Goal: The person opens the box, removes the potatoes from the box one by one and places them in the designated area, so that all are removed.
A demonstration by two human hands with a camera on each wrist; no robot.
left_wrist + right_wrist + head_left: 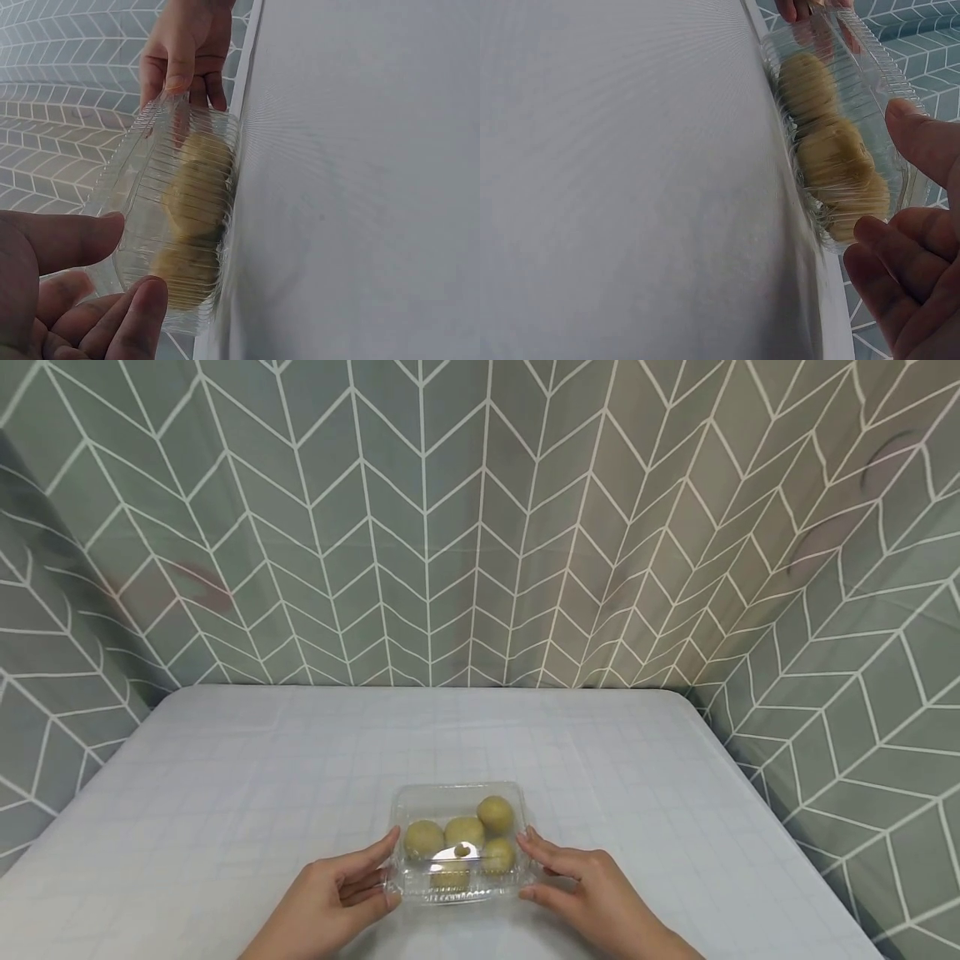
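Head view shows 5 yellowish balls (pixel 423 840), left wrist 3; left hand (pixel 339 887) and right hand (pixel 588 887) pinch the clamshell (pixel 431 797); tablecloth (pixel 450 735) stretches behind.

To the left of the box (pixel 427 795) is a person's bare left hand (pixel 339 883), with slender fingers (pixel 139 319) and a thumb (pixel 82 240) with a rounded tip. To the right of the box is the right hand (pixel 592 887), also bare and slim-fingered. Both wrists (pixel 276 937), nearer the viewer than the box, are uncovered.
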